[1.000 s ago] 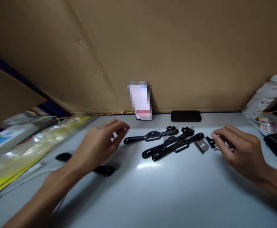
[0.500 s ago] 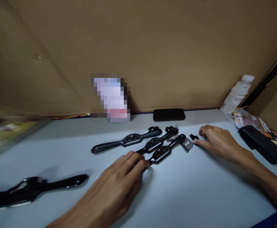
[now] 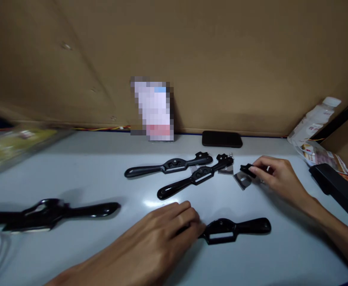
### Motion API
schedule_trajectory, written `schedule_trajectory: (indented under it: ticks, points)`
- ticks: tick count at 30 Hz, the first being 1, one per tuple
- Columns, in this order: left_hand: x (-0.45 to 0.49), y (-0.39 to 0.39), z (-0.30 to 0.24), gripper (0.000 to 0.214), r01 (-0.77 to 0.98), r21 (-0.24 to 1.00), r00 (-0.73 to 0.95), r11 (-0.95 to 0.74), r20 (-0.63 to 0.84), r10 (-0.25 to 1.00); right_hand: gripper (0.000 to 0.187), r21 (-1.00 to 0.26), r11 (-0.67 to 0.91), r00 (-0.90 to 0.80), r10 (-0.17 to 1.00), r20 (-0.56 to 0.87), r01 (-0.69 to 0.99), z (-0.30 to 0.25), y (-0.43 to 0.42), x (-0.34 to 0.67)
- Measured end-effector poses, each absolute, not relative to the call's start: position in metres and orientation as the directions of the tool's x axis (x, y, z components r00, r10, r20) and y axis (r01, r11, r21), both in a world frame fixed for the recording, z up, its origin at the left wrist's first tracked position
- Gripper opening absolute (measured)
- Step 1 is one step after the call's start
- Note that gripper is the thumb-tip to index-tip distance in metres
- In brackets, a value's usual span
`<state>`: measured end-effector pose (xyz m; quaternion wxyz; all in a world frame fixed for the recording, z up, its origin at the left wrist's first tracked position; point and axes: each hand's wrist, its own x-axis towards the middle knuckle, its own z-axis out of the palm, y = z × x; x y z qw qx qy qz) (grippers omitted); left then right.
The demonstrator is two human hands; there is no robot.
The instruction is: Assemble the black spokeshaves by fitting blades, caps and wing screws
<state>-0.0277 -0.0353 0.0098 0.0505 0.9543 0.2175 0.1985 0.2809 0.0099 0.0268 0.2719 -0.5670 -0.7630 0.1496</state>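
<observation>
Pulled nearer — spokeshave lies left-right | left hand gripping its handle | right hand pinching black clamp

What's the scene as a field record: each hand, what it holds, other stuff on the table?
left hand: left hand closed over one handle of the near spokeshave, which lies flat on the table
right hand: right hand pinching a small black part
beside right hand: grey blade plate, flat
mid table: far spokeshave and middle spokeshave, side by side
left edge: left spokeshave, blurred
back: phone, bottle
right edge: black case
</observation>
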Motion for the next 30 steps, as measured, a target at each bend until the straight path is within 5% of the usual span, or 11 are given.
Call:
schedule_trajectory:
  ticks: [3,16,24,30]
  points:
    - [-0.024,-0.042,0.008,0.048,0.374,0.193,0.829,-0.907,0.368,0.420,0.016,-0.629,0.403,-0.317,0.914,0.251,0.664,0.028,-0.009,0.261]
    - [-0.019,-0.041,0.013,0.027,0.370,0.165,0.826,-0.914,0.392,0.405,0.012,-0.690,0.552,-0.504,0.808,0.303,0.469,0.025,-0.045,0.234]
    - [-0.018,-0.042,0.013,0.027,0.379,0.198,0.819,-0.904,0.383,0.428,0.012,-0.532,0.618,-0.583,0.770,0.259,0.579,0.008,-0.060,0.230]
    - [-0.022,-0.041,0.009,0.029,0.376,0.198,0.824,-0.905,0.376,0.424,0.016,-0.477,0.671,-0.563,0.739,0.369,0.568,0.017,-0.049,0.235]
